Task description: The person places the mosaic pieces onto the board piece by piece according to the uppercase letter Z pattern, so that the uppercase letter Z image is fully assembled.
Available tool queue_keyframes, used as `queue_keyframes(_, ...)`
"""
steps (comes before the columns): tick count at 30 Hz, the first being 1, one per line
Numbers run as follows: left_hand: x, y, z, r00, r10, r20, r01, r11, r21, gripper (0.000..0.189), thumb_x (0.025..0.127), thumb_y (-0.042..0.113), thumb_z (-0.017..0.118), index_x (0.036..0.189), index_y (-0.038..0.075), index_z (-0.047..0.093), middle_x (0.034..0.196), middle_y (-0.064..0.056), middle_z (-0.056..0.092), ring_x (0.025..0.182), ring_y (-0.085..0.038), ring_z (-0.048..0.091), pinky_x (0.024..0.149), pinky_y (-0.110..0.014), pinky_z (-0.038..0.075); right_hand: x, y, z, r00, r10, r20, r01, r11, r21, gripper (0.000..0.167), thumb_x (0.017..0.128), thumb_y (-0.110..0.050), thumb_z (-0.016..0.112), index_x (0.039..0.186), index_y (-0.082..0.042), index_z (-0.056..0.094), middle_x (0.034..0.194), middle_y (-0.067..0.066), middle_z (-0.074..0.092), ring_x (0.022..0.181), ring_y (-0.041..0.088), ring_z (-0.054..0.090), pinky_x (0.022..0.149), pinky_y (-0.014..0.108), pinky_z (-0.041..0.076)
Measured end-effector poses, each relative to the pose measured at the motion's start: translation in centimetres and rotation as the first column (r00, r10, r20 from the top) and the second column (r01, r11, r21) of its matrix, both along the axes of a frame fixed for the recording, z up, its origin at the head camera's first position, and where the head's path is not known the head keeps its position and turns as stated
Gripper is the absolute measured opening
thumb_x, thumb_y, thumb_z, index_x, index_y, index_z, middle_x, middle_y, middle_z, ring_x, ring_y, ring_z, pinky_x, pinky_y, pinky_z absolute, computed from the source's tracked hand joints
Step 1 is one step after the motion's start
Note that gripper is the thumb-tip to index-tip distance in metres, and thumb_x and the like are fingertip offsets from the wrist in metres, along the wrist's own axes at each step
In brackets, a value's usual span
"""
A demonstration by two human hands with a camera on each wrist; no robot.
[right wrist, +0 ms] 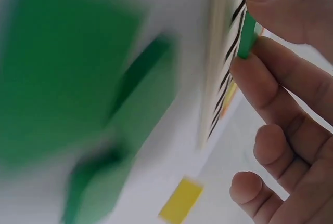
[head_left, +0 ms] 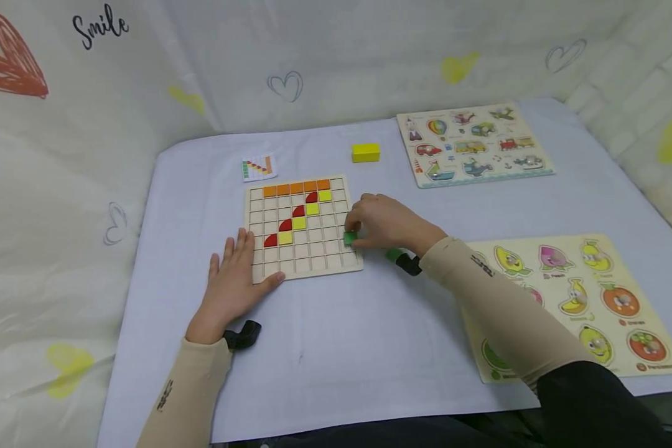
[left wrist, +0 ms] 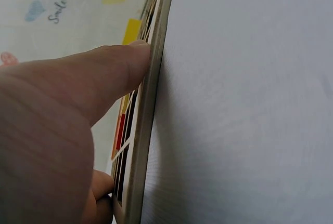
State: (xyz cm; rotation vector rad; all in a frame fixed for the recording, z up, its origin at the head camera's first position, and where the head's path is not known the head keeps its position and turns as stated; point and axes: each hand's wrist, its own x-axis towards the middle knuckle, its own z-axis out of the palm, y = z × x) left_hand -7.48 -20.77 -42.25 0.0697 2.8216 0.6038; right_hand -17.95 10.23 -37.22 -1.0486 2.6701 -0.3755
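A wooden grid board (head_left: 319, 269) lies on the table, holding a top row of orange tiles (head_left: 297, 188) and a diagonal of red rounded tiles (head_left: 285, 225) and yellow square tiles (head_left: 299, 223). My left hand (head_left: 228, 292) rests at the board's lower left corner, fingers extended along the left side. In the left wrist view its thumb (left wrist: 114, 70) presses the board's edge. At the right side, my right hand (head_left: 391, 224) pinches a green tile (right wrist: 247, 36) between thumb and fingers, over the right-hand column. Whether the tile touches the board I cannot tell.
More green pieces (head_left: 394, 254) lie by the right wrist, blurred in the right wrist view. A small pattern card (head_left: 259, 168) and a yellow block (head_left: 366, 153) are behind the board. A vehicle puzzle (head_left: 453, 160) and a fruit puzzle (head_left: 560, 333) lie to the right.
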Motion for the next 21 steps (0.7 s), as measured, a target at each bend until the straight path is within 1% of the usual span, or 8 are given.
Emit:
queue_keyframes(4, 0.0, -0.1, -0.1, 1.0, 0.004, 0.0, -0.004, 1.0, 0.0, 0.112, 0.094, 0.068, 0.061, 0.168, 0.009, 0.0, 0.176, -0.007, -0.009, 0.164, -0.04, -0.008, 0.127, -0.069, -0.006, 0.1, -3.0, 0.1, 0.999, 0.043, 0.014, -0.043, 0.999, -0.025, 0.024, 0.087, -0.029, 0.084, 0.107, -0.015, 0.081, 0.096, -0.002, 0.076, 0.097, 0.02, 0.058, 0.091, 0.036, 0.05)
queue_keyframes(11, -0.2, -0.4, -0.3, 1.0, 0.007, 0.006, -0.007, 1.0, -0.005, 0.113, 0.093, 0.071, 0.059, 0.168, 0.011, 0.0, 0.176, -0.005, -0.011, 0.164, -0.038, -0.009, 0.127, -0.068, -0.006, 0.6, -8.0, 0.0, 0.991, 0.121, -0.064, -0.122, 0.992, -0.014, 0.023, 0.09, -0.027, 0.083, 0.109, -0.014, 0.081, 0.096, -0.001, 0.077, 0.096, 0.02, 0.062, 0.096, 0.037, 0.051)
queue_keyframes(17, -0.2, -0.5, -0.4, 1.0, 0.004, -0.016, -0.004, 1.0, -0.005, 0.113, 0.093, 0.072, 0.059, 0.168, 0.01, 0.002, 0.177, -0.006, -0.008, 0.164, -0.038, -0.007, 0.128, -0.068, -0.005, 1.2, -11.4, -0.1, 0.983, 0.156, -0.097, -0.153, 0.988, 0.029, 0.021, 0.092, -0.027, 0.08, 0.111, -0.017, 0.08, 0.106, -0.003, 0.077, 0.102, 0.021, 0.061, 0.097, 0.038, 0.051)
queue_keyframes(21, -0.2, -0.4, -0.2, 0.999, -0.003, -0.034, 0.003, 1.0, -0.008, 0.112, 0.093, 0.072, 0.059, 0.168, 0.01, 0.004, 0.177, -0.008, -0.005, 0.164, -0.038, -0.005, 0.128, -0.067, -0.003, 1.6, -12.7, -0.3, 0.979, 0.159, -0.129, -0.152, 0.987, 0.06, 0.026, 0.092, -0.029, 0.08, 0.117, -0.02, 0.08, 0.11, -0.003, 0.077, 0.106, 0.022, 0.062, 0.101, 0.04, 0.051)
